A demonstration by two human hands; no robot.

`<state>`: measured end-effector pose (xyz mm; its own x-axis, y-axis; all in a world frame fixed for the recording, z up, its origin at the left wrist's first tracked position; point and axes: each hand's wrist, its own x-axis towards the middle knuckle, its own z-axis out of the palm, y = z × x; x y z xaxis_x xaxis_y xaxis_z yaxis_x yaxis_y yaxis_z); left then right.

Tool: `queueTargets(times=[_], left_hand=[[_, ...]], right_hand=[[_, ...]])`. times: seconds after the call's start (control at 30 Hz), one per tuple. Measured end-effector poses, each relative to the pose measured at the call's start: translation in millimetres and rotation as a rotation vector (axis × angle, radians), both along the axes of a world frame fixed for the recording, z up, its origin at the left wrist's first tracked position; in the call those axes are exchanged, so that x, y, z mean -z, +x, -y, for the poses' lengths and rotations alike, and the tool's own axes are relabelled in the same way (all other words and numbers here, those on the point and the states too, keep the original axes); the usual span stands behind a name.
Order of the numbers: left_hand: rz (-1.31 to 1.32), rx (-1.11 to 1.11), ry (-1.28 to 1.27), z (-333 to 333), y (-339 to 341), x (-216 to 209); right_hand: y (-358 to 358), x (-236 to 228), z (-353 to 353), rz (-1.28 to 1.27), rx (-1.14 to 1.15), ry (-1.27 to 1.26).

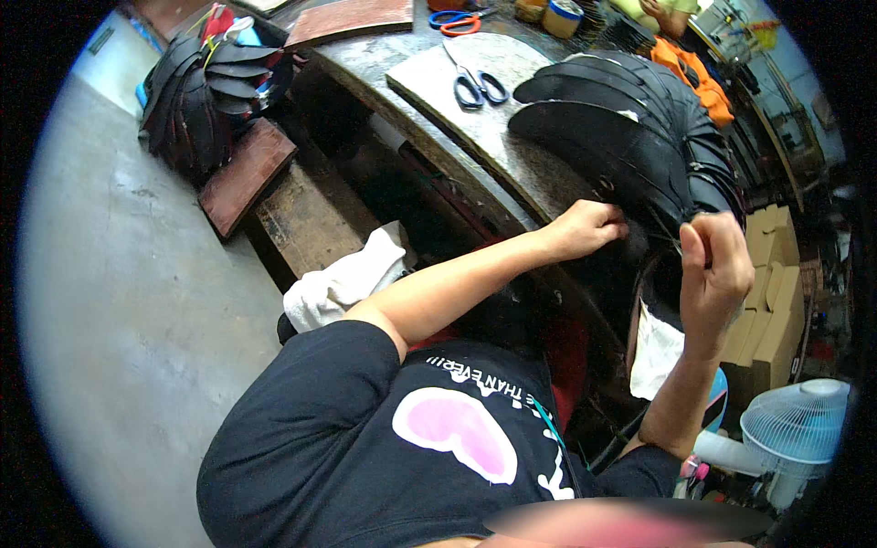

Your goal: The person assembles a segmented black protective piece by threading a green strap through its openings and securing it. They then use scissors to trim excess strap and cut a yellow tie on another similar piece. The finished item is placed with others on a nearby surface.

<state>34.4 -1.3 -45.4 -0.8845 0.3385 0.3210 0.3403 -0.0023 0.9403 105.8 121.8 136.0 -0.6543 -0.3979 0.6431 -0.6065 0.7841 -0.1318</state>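
On the worktable to my front right lies a fanned row of black curved flaps (598,137), overlapping one another. My left hand (589,228) is closed just below the near edge of these flaps, its fingertips hidden against the dark background. Further right, my right hand (717,265) is raised beside the end of the row with the fingers curled in and the thumb pressed to them. A thin pale strand seems to run by its fingertips, too fine to name for certain. Scissors with dark blue handles (480,89) rest on the pale board (420,68) left of the flaps.
Blue-handled and orange-handled scissors (461,26), a jar (561,18) and a reddish board (352,20) lie at the back. Another bundle of black flaps (206,100) stands left, by a wooden bench (311,215) with white cloth (352,274). Cartons (772,301) and a fan (795,425) are right.
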Motion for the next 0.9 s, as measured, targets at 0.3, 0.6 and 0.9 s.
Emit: queueTargets(times=[0.3,0.6,0.9], left_hand=[[0.064,0.134,0.336,1.7,-4.3,20.1],[0.092,0.153,-0.024,8.2,-7.6,33.5],[0.019,0.025,-0.228,28.4,11.5,-3.4]], right_hand=[[-174.4,86.1,217.8,0.551,0.062,0.503],[-214.0,123.5,230.8,0.648,0.247,0.216],[-23.4,59.4,59.7,1.019,-0.802,-0.889]])
